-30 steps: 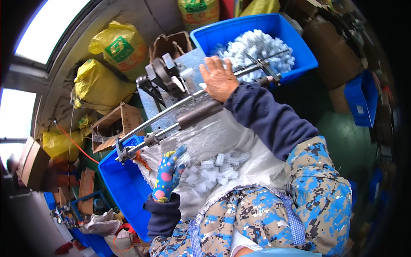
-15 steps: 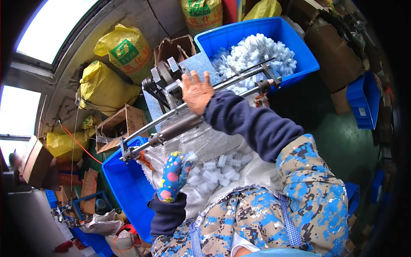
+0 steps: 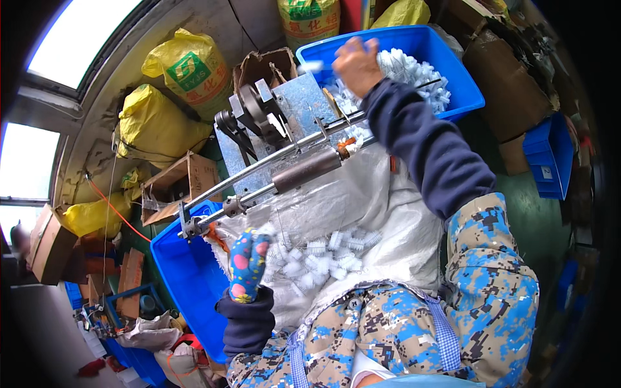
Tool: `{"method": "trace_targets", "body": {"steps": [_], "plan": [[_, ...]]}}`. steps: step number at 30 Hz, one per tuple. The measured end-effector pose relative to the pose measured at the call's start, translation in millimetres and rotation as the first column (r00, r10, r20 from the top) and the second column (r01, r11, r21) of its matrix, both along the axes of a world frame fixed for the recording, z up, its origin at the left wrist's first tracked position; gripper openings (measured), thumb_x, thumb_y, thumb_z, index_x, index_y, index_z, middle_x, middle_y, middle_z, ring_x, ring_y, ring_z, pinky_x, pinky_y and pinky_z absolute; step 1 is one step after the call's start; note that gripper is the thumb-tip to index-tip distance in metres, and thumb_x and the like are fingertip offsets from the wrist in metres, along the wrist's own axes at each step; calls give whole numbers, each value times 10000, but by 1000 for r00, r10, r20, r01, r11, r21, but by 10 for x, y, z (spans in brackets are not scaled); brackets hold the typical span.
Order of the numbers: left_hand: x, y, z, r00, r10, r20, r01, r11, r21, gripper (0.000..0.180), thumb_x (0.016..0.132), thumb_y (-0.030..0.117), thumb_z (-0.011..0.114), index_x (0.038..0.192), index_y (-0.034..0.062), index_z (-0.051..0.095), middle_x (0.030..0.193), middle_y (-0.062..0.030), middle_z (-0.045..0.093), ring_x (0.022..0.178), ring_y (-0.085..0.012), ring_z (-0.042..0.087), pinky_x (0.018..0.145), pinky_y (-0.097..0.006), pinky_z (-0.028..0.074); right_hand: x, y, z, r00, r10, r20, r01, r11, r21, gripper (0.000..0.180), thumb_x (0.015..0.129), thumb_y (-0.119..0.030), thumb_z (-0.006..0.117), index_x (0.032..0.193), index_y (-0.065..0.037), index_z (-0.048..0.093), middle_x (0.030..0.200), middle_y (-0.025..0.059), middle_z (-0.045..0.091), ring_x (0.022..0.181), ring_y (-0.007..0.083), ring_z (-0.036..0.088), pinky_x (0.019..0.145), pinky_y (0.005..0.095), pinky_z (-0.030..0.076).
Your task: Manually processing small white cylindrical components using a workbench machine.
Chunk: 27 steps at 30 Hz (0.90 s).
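It seems best to keep the right hand (image 3: 358,66) low over the blue bin (image 3: 420,40), clear of the brown tube (image 3: 307,170); its knuckles are bent, but blur hides if it grips anything. The gloved left hand (image 3: 249,265) curls around a white brush (image 3: 266,230), beside the brush pile (image 3: 323,257).

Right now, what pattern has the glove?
The glove is blue with pink and yellow spots; head view.
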State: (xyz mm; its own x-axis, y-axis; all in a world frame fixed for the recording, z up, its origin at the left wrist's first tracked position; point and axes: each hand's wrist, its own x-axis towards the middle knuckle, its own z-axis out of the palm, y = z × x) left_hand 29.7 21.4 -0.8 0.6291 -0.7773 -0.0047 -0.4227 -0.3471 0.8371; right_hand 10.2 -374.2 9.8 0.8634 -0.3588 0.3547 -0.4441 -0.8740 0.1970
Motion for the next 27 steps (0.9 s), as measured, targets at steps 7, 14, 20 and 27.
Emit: {"method": "trace_targets", "body": {"steps": [7,14,20,27], "plan": [[-81,-372,6,978,-11,-210,-43,967,-252,371,869,322,482,757,-12,597,685,-63,577,641,-137,532,566,-269,390,-596,1495,52,662,638,393,-748,532,396,417,653,-77,613,1038,43,509,886,155,592,801,284,583,747,364,455],[-307,-622,-129,898,-399,187,382,917,118,614,687,151,690,1253,121,452,1101,-147,541,989,-268,524,821,-353,418,-430,1198,89,858,371,355,-496,779,384,190,771,-101,522,955,-104,571,638,79,557,553,232,579,460,330,454],[-613,-801,-654,524,-668,529,350,735,581,467,747,153,480,1212,199,485,1079,-149,497,967,-322,476,788,-419,378,263,945,-213,960,241,144,-266,945,190,197,802,-246,515,851,-111,650,844,112,578,856,272,561,683,422,418],[-381,-596,-676,679,-522,516,276,833,479,384,705,78,497,1085,98,545,866,-107,528,817,-296,519,709,-407,402,311,947,-335,975,185,125,-210,951,229,167,752,-190,545,825,-98,664,930,92,553,919,258,523,708,420,396]]}}
